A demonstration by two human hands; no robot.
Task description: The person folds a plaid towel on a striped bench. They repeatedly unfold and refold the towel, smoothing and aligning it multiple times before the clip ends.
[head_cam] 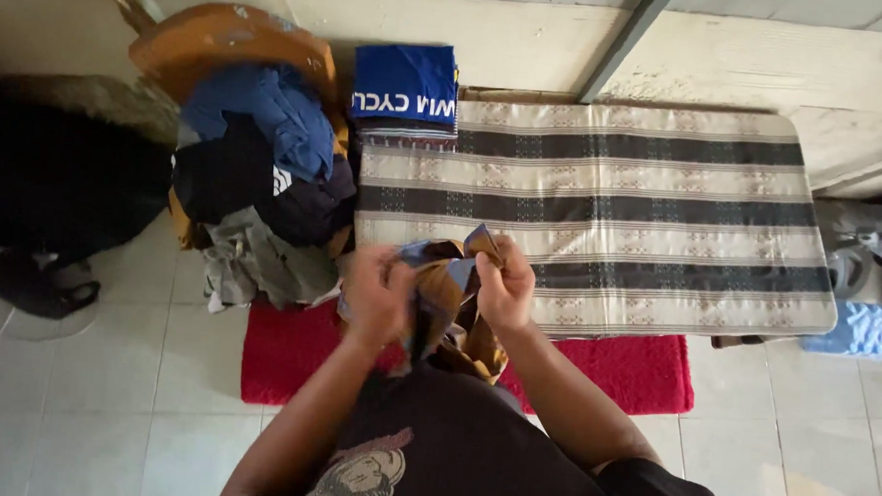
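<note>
Both hands hold a crumpled brown-and-blue patterned cloth garment [449, 298] in the air at chest height. The left hand [377, 297], somewhat blurred, is closed around the garment's left side; the right hand [506, 286] is closed with fingers curled over an upper fold, thumb side toward the body. The garment hangs between and below the two grips, its lower part reaching the person's dark shirt. Directly beyond the grip lies a long low surface covered with a cream and dark grey striped woven cloth [651, 208]; its near edge runs just behind the right hand, and its striped top extends bare far to the right of the grip. Below the hands a red pile mat [288, 355] shows on the pale tiled floor [107, 402]. To the left of the grip, close by, a heap of unfolded blue, black and grey clothes [265, 181] rests on an orange-brown seat. Beyond and slightly left of the grip, a folded blue shirt with a band of white lettering [406, 83] lies on the far left corner of the striped cloth.
</note>
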